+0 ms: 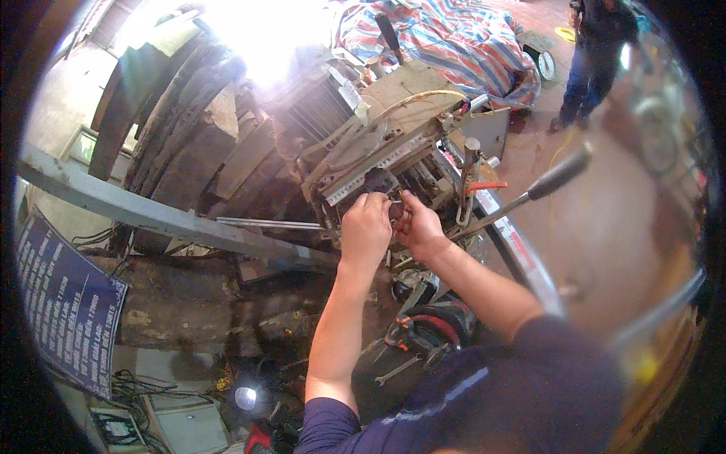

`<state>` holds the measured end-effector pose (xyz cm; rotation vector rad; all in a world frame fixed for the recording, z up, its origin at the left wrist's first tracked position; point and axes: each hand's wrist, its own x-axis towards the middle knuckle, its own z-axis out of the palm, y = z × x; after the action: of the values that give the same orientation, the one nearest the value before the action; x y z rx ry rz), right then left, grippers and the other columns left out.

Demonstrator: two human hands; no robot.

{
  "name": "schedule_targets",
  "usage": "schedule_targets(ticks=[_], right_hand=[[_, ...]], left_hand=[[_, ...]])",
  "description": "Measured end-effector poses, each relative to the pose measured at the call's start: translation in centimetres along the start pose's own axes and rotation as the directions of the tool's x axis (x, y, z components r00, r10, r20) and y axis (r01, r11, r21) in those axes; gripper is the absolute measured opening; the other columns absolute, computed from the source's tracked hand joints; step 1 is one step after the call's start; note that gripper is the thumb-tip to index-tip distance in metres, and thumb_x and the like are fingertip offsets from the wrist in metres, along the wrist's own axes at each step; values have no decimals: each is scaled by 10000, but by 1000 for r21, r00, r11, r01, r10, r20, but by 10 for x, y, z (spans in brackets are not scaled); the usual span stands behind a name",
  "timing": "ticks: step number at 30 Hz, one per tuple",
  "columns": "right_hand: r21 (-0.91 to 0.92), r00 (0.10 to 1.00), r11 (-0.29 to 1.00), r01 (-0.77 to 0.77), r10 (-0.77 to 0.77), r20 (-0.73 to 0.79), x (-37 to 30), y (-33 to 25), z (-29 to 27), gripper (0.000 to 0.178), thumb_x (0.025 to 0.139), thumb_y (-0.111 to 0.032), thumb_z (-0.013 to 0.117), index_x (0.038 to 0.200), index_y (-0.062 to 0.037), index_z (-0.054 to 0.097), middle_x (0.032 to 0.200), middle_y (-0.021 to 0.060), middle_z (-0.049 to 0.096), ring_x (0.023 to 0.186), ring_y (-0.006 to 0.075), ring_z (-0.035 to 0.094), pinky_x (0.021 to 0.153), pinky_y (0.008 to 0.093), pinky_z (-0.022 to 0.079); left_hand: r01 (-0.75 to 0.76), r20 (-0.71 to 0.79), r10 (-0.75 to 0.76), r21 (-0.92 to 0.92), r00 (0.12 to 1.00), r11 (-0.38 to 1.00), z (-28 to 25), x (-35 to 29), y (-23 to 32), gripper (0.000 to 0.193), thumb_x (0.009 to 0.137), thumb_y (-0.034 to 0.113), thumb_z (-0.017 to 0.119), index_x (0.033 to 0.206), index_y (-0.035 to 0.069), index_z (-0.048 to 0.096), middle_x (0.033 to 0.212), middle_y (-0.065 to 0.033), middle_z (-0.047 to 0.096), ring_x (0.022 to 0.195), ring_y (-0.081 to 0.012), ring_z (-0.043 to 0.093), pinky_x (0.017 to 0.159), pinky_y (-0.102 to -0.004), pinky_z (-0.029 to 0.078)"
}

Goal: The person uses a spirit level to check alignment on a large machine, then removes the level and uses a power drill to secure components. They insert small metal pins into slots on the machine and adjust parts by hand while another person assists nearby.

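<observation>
Both my hands meet over the front of a greasy metal machine (pixel 412 163), their fingertips almost touching. My left hand (pixel 366 227) is closed in a pinch, and what it grips is hidden behind the fingers. My right hand (pixel 420 229) is closed too, with thumb and fingers curled around something too small to make out. A thin pale sliver shows between the two sets of fingertips. Just beyond them sits a dark block-like part (pixel 380 181) of the machine. To the right of my right hand, an orange-red lever handle (pixel 488 185) sticks out.
A long lever with a dark grip (pixel 558 172) juts out at right. A grey steel beam (pixel 178 225) crosses the left side. Wrenches (pixel 398 368) lie below, beside a black-and-red tool bag (pixel 439 325). Striped tarpaulin (pixel 454 45) covers something behind; another person (pixel 597 60) stands far right.
</observation>
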<state>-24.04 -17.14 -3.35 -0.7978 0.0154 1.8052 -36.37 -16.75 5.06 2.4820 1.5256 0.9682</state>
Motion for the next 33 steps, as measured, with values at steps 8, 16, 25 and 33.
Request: schedule_targets(ticks=[8, 16, 25, 33], right_hand=[[24, 996, 999, -45, 43, 73, 12, -3, -1, 292, 1085, -408, 645, 904, -179, 652, 701, -48, 482, 627, 145, 441, 604, 364, 394], [-75, 993, 991, 108, -104, 55, 19, 7, -3, 277, 1109, -344, 636, 917, -149, 676, 728, -18, 550, 643, 137, 510, 571, 366, 399], [-279, 965, 924, 260, -250, 73, 23, 3, 1, 276, 1108, -333, 674, 962, -104, 723, 801, -52, 602, 689, 83, 497, 589, 316, 393], [-642, 811, 591, 490, -579, 86, 45, 12, -7, 311, 1100, -278, 671, 957, -6, 715, 849, -21, 619, 812, 115, 506, 733, 353, 462]], left_hand=[[18, 95, -23, 46, 995, 999, -7, 14, 9, 123, 996, 127, 730, 1043, 16, 755, 1001, -205, 763, 940, -439, 739, 846, -522, 594], [-19, 174, 15, 21, 985, 1000, -12, 21, 10, 119, 973, 101, 740, 1052, 20, 774, 1017, -208, 757, 934, -433, 733, 836, -502, 588], [-115, 108, 100, 136, 989, 984, -14, 14, -1, 136, 1008, 138, 721, 1038, 9, 755, 988, -196, 726, 889, -425, 730, 788, -497, 595], [-132, 252, 48, 328, 966, 936, 3, 0, -28, 210, 1049, 212, 639, 1001, 18, 703, 929, -198, 718, 899, -423, 729, 805, -539, 578]])
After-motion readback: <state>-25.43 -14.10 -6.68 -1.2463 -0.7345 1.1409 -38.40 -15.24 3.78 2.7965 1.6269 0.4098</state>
